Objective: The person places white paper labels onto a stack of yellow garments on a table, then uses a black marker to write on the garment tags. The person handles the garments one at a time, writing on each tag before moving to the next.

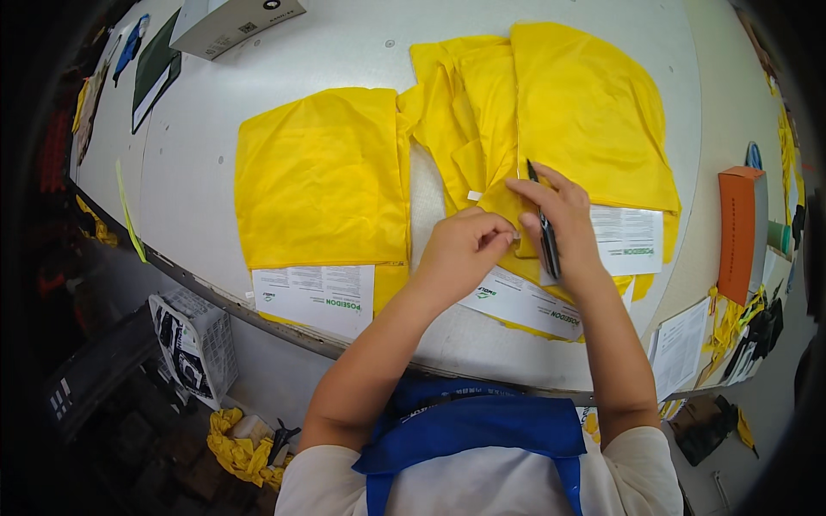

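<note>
Two hands over yellow fabric (497, 203): left hand (465, 251), finger and thumb pinched together on a small pale tag (516, 235), just left of the black pen (548, 239), long axis far–near, gripped in the right hand's (566, 211) partly curled fingers.

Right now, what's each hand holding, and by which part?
Right hand: pen, around its middle. Left hand: apparently a small pale tag, pinched; which part, can't tell.
</note>
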`<state>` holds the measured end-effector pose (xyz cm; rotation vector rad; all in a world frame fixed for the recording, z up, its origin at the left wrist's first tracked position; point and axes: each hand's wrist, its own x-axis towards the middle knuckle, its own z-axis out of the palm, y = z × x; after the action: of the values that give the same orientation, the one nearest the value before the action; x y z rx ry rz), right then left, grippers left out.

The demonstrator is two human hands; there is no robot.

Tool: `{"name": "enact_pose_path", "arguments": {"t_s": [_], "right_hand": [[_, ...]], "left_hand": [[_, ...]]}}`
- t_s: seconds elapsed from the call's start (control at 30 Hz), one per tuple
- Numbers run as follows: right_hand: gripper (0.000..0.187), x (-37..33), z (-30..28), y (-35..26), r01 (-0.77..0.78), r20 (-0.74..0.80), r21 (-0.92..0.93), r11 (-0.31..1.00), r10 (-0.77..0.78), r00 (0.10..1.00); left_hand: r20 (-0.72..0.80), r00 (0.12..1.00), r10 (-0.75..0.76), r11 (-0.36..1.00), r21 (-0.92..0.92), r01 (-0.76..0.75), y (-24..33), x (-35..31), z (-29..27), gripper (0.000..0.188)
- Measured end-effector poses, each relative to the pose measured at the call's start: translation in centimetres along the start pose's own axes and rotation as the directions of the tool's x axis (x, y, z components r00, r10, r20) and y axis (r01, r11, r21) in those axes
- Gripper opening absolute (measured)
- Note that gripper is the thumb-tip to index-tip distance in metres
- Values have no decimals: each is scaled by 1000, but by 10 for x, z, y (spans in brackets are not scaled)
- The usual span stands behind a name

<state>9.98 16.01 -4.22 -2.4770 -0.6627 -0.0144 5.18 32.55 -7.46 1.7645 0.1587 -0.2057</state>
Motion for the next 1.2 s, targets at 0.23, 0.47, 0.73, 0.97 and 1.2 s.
{"name": "enact_pose_path", "arguments": {"t_s": [0.23,0.47,0.73,0.97,1.2], "right_hand": [[27,-14,-15,22,-91,-49,212,973,104,993],[11,2,19,-17,-258,-5,511,820,303,953],[10,7,32,-14,-260,-14,465,846,301,954],[14,3,31,-9,-214,-64,477,852,277,959],[20,-12,5,-11,-309,5,571,760,373,928]], "left_hand": [[-182,962,-206,978,-21,206,-7,8,-12,14],[-106,961,-256,960,-141,240,-18,22,-12,15],[-85,955,-284,944,-200,262,-18,22,-13,16],[-85,961,-262,961,-116,252,-14,19,-16,17],[49,983,-176,961,225,161,-1,-14,-23,15]]}}
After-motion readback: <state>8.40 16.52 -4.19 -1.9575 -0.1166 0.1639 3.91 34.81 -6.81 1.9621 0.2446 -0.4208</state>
